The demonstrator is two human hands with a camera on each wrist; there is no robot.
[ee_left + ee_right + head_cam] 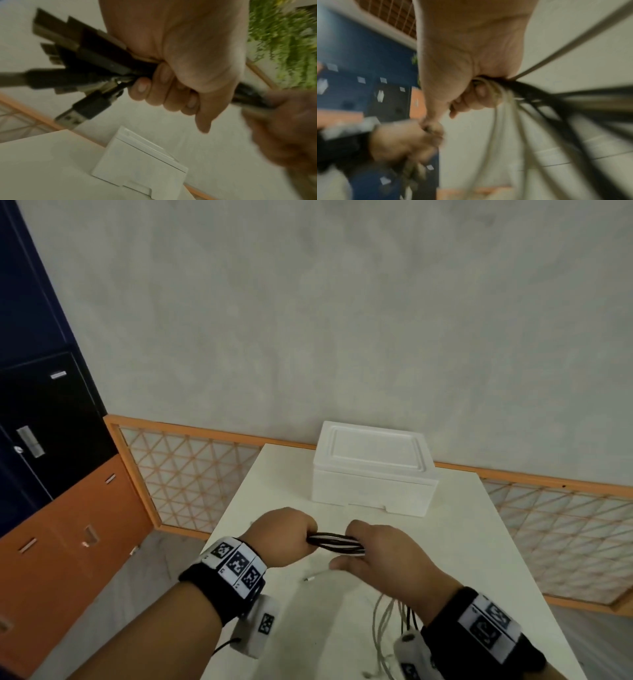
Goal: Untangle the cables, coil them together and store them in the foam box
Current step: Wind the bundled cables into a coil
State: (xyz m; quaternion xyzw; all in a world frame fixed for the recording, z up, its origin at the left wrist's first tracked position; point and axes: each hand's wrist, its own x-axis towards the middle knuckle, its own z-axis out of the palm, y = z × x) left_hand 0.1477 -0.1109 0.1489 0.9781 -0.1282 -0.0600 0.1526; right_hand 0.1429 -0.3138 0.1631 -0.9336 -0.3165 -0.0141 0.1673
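A bundle of black and white cables (337, 542) stretches between both hands above the white table (462, 542). My left hand (286, 534) grips one end in a fist; in the left wrist view several black USB plugs (82, 70) stick out past its curled fingers (154, 89). My right hand (373, 549) holds the bundle a little to the right, and loose black and white strands (530, 121) hang down from its fist (471, 97). More strands (387, 618) trail by my right wrist. The white foam box (373, 470) stands at the table's far side with its lid on.
One white cable end with a small plug (317, 575) lies on the table below the hands. An orange-framed lattice screen (191, 474) runs behind the table. Blue, black and orange cabinets (51, 474) stand at the left.
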